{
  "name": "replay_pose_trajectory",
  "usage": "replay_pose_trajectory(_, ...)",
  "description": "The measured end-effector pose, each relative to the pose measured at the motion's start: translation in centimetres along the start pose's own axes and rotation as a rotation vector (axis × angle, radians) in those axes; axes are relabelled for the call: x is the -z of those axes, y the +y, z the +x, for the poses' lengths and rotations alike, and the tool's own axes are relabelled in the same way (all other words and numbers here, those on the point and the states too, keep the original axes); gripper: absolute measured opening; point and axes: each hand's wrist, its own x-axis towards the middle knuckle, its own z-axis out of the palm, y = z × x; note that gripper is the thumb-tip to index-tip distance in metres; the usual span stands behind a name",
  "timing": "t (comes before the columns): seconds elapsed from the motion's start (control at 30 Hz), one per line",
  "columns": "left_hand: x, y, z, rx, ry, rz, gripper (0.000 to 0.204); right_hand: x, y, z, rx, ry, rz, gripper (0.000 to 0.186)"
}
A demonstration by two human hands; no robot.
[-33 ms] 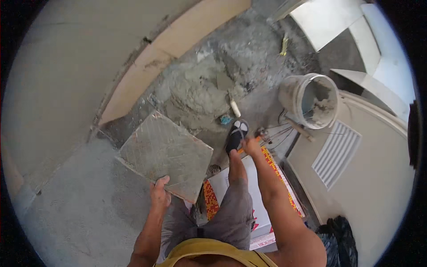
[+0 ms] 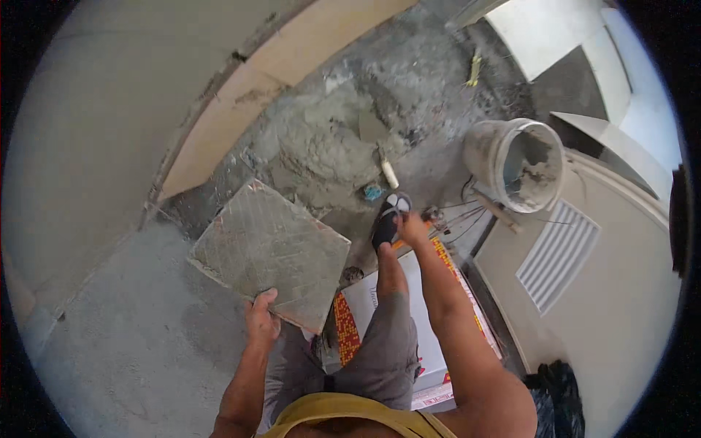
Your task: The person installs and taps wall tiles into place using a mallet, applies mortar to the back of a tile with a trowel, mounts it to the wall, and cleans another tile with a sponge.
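left hand (image 2: 261,315) grips tile (image 2: 272,252) | right hand (image 2: 412,226) by shoe (image 2: 387,219), grip unclear | nothing moved since earlier

— Where are the hands?
— The left hand (image 2: 261,315) is low and bent at the wrist, fingers curled in a grip, forearm rising from below.
— And the other?
— The right hand (image 2: 411,228) reaches forward on a straight arm, fingers loosely closed.

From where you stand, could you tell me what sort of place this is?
Probably a room under renovation, mid tile-laying: wet mortar spread on the bare floor, a mortar-caked bucket, and a square tile held by the left hand.
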Motion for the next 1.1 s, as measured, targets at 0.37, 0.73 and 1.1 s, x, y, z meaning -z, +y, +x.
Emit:
replay_pose_trajectory(0.37,6.3,-9.5,6.3,-0.266,0.041,0.810,0.040,-5.6,-4.3,19.6,-0.050,0.195,-0.160,0.046)
replay_pose_trajectory(0.73,-1.7,-13.0,8.9,-0.408,-0.008,0.860,0.049,4.4,-1.7,10.9,0.142,0.155,0.161,0.049)
replay_pose_trajectory(1.1,-34.8,-2.6,21.1,-0.393,-0.204,0.367,0.051,2.8,1.5,0.0,-0.183,0.200,0.486,0.064)
